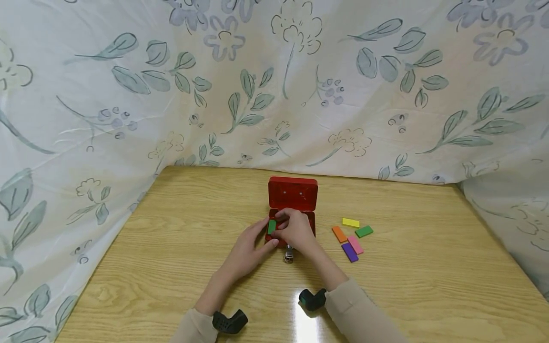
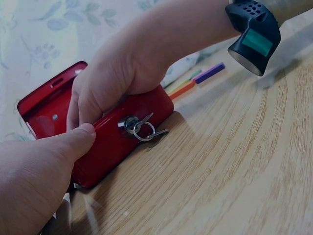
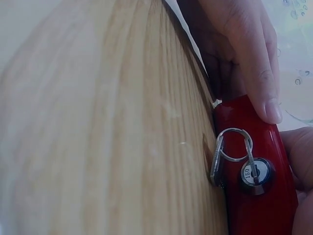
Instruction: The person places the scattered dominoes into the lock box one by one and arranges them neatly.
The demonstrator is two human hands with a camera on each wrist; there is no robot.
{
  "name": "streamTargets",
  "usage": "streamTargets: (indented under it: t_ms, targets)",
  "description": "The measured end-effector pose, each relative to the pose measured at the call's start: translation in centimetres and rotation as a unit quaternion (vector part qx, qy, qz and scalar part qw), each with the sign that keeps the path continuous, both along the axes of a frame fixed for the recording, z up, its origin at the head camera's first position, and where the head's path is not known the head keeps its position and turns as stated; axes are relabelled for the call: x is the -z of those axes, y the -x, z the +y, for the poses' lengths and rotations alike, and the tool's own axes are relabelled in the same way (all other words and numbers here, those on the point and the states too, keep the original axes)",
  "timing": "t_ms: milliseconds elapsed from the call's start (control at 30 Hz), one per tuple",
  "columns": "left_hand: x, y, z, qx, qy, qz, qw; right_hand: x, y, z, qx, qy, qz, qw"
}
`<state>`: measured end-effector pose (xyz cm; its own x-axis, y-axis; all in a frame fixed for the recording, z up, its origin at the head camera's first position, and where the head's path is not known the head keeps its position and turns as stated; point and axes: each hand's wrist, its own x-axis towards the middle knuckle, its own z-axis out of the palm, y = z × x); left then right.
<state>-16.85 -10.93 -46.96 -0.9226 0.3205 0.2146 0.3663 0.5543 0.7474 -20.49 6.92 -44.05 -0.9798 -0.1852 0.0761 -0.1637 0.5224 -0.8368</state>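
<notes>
A small red metal cash box stands on the table with its lid raised at the back. A ring of keys hangs from the lock on its front wall. My left hand grips the box's near left corner, thumb on the front rim and fingers along the left side. My right hand reaches into the box from the right with bent fingers. A green block shows inside at the left, right beside those fingertips. I cannot tell whether the right fingers pinch anything, since the hand covers most of the interior.
Right of the box lie several flat blocks: yellow, green, orange, pink and purple. The wooden table meets a floral cloth at its back. Each wrist wears a black camera.
</notes>
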Motion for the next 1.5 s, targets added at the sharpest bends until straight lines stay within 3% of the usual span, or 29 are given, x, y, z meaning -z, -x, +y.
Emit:
streamTargets:
  t_ms: [1500]
  targets:
    - [-0.2, -0.09, -0.11, -0.005, 0.008, -0.006, 0.9999, -0.25, -0.25, 0.19, 0.005, 0.022, 0.0, 0.9998]
